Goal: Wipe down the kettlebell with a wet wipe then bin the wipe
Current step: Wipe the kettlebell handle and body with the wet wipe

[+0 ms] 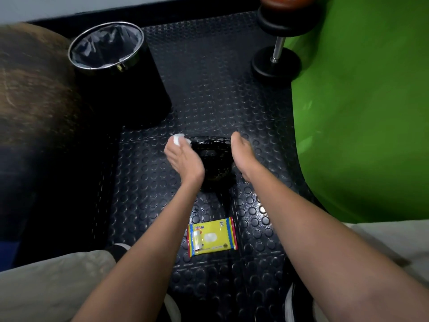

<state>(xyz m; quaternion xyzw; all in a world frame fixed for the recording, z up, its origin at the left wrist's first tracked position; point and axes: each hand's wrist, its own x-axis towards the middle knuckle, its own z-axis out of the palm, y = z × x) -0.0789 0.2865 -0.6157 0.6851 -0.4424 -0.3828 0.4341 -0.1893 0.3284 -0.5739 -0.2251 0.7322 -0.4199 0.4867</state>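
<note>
A black kettlebell [214, 159] stands on the studded rubber floor, glistening wet, between my two hands. My left hand [183, 156] sits at its left side and holds a crumpled white wet wipe [178, 138] against the upper left of the bell. My right hand [242, 156] rests against the kettlebell's right side, its fingers hidden behind the bell. A black bin [109, 52] with a chrome rim and grey liner stands to the far left, open at the top.
A yellow pack of wet wipes [212, 236] lies on the floor near my knees. A black dumbbell [277, 49] stands at the back right beside a large green ball [362, 108]. A brown rounded object [32, 89] fills the left.
</note>
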